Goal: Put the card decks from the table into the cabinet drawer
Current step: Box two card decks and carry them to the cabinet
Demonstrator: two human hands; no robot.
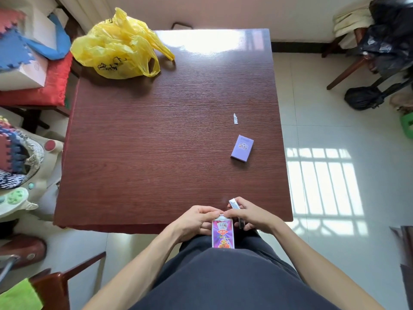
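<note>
A colourful purple-and-pink card deck box (222, 234) is held upright against my body at the near edge of the dark wooden table (156, 130). My left hand (196, 222) grips its left side and top. My right hand (248, 214) touches the box's top with the fingertips and also holds a second deck (235, 208), seen edge-on, mostly hidden by the fingers. A lavender card deck box (242, 148) lies flat on the table's right side, apart from both hands. No cabinet drawer is in view.
A crumpled yellow plastic bag (118, 45) sits on the table's far left corner. A small white paper scrap (235, 118) lies beyond the lavender deck. Chairs piled with cushions and foam mats (33, 70) crowd the left; a wooden chair (55, 285) stands near left. Tiled floor lies to the right.
</note>
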